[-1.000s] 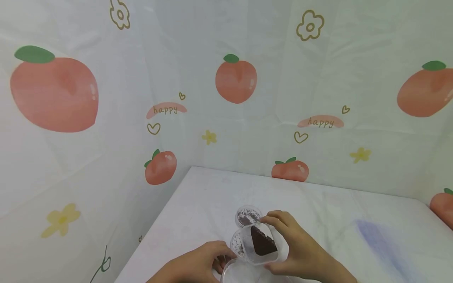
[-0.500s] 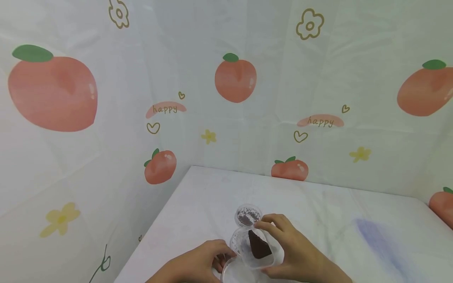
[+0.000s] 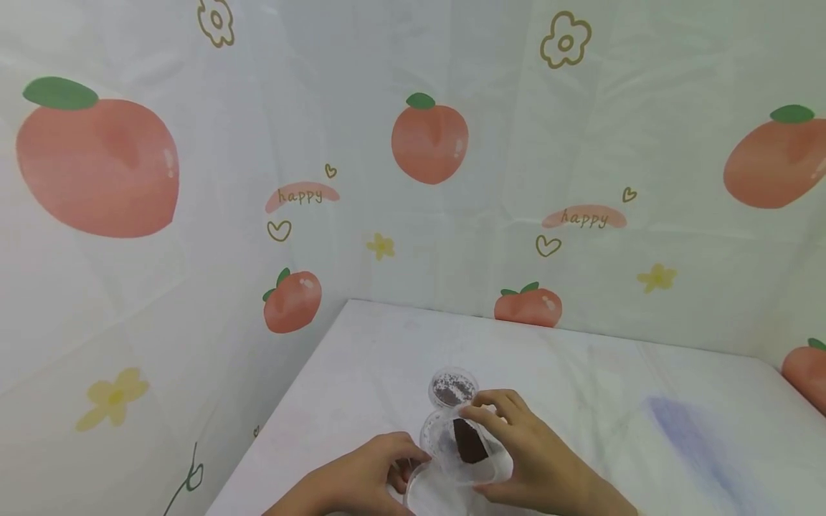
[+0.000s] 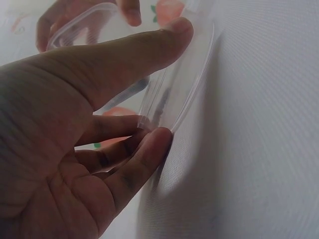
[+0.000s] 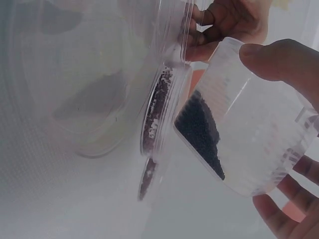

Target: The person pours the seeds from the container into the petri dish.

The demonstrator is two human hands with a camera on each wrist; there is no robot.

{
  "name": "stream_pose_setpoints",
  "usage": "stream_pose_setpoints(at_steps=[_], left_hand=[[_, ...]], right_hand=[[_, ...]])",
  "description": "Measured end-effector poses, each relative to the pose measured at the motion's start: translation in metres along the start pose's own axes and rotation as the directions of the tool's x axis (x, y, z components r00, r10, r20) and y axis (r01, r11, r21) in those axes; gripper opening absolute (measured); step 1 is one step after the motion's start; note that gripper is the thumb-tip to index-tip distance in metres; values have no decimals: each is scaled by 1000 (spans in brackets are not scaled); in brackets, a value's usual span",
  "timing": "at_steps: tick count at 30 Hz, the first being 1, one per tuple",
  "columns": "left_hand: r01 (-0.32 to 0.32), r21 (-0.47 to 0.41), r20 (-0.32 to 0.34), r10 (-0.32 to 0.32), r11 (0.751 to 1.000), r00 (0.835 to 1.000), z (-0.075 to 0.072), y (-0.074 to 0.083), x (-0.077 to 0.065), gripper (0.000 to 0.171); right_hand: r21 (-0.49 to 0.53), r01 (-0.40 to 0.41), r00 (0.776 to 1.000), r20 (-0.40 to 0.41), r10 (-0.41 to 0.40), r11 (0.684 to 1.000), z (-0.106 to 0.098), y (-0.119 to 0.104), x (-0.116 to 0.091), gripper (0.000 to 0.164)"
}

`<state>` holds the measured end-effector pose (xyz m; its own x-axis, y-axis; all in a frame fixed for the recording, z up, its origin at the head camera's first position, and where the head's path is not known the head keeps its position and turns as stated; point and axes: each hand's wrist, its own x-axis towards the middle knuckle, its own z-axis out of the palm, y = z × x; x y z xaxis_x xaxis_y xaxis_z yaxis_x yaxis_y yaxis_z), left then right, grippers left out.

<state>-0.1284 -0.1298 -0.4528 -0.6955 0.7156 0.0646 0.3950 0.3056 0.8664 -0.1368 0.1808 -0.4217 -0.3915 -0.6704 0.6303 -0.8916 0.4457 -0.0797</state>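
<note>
My right hand (image 3: 535, 455) grips a clear plastic tub (image 5: 254, 124) by its sides, thumb on one side and fingers on the other. The tub is tilted, and dark granules (image 5: 202, 134) lie banked in one corner of it. It hangs over the round clear dishes. With thumb and fingers, my left hand (image 3: 364, 473) holds the rim of the nearest shallow dish (image 4: 184, 84). Beyond it, a second dish (image 3: 431, 430) with white specks is partly behind the tub. The farthest dish (image 3: 453, 388) contains dark granules and white bits.
All of this stands on a white-covered table (image 3: 374, 358), which has a bluish patch (image 3: 700, 444) on the right. A curtain (image 3: 477, 236) printed with peaches surrounds the table's back and left. Another clear round dish (image 5: 89, 99) appears close to the right wrist camera.
The right hand has brought the tub slightly left, and its tilt has altered. The dark granules inside now show as a narrower heap. My left hand has hardly moved.
</note>
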Motion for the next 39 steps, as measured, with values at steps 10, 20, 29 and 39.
stream_pose_setpoints(at_steps=[10,20,29,39], left_hand=[[2,-27,-6,-2,1000,1000,2,0,0,63],[0,-9,-2,0,1000,1000,2,5,-1,62],[-4,-4,5,4,1000,1000,2,8,-2,61],[-18,36,13,18,999,1000,1,7,-1,58]], right_hand=[[-93,91,994,-46,-95,992,5,0,1,105],[-164,157,985,-46,-167,974,5,-6,1,106],[-214,198,977,-41,-211,957,8,-9,2,108],[-264,240,966,-33,-258,934,9,-13,1,110]])
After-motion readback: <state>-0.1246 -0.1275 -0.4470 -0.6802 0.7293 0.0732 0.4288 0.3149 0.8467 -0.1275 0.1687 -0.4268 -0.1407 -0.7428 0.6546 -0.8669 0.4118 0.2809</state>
